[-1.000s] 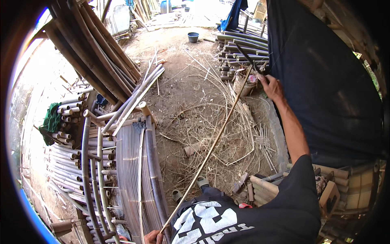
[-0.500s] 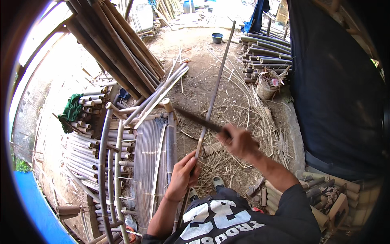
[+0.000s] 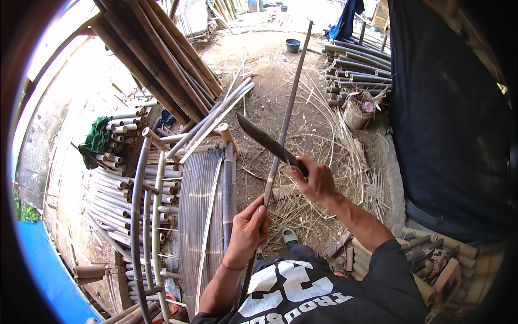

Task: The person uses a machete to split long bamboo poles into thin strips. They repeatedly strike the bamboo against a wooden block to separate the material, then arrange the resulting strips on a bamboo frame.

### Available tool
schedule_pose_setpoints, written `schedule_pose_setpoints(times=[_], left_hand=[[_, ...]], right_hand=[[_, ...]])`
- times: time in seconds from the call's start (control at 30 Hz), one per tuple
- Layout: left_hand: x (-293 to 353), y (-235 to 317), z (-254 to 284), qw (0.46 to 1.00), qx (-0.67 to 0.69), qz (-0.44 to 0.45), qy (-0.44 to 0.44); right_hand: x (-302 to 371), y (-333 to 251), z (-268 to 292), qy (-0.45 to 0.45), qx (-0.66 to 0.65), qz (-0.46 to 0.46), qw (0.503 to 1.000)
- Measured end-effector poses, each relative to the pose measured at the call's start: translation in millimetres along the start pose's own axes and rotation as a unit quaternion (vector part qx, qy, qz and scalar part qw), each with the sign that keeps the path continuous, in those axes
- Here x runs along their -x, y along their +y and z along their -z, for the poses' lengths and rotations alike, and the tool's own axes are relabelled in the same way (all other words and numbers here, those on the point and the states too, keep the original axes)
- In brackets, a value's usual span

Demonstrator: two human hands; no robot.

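Work area is an open yard floored with bare soil [image 3: 261,100], pale and dry toward the bright far end, where a dark bucket [image 3: 293,46] stands. Nearer the person, bamboo shavings [image 3: 302,218] cover the soil in a loose tangle. The bamboo strip [image 3: 292,94] is held aslant above this ground, its far end raised and its near end running down beside the dark shirt [image 3: 329,281]. Left hand [image 3: 249,229] grips the strip low down, fingers curled round it and thumb pressed along it. Right hand [image 3: 315,181] has its fingers closed round the handle of a machete [image 3: 263,137], the blade crossing the strip above the left hand; contact between the two cannot be confirmed. On the left, a translucent corrugated sheet [image 3: 197,216] adjoins a bamboo frame, with stacked cut poles [image 3: 110,202] beyond and a green cloth [image 3: 97,136] draped at the pile. Long brown bamboo poles [image 3: 156,56] lean above these. On the right, a further pole stack [image 3: 359,67] sits beside a hanging black tarpaulin [image 3: 448,119]
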State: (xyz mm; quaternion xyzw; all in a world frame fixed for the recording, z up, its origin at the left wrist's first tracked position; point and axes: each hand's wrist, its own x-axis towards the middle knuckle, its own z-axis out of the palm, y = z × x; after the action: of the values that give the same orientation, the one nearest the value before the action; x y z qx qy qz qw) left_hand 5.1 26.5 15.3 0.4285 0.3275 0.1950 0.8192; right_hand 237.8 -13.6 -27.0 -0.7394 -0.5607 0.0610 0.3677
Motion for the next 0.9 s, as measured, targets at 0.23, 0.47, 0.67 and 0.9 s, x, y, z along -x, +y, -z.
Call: schedule_pose_setpoints(times=[0.23,0.47,0.67,0.9], left_hand=[[14,-6,4,0.999,-0.026,0.017,-0.017],[60,-32,33,0.999,-0.035,0.006,-0.025],[134,-89,96,0.997,-0.054,0.055,-0.025],[44,-57,108,0.931,-0.016,-0.078,-0.356]], right_hand=[[-13,25,19,-0.021,0.049,0.014,0.998],[-46,60,52,0.060,0.083,-0.028,0.994],[-71,87,137,0.161,0.161,-0.049,0.972],[-70,16,148,0.172,0.101,0.138,0.970]])
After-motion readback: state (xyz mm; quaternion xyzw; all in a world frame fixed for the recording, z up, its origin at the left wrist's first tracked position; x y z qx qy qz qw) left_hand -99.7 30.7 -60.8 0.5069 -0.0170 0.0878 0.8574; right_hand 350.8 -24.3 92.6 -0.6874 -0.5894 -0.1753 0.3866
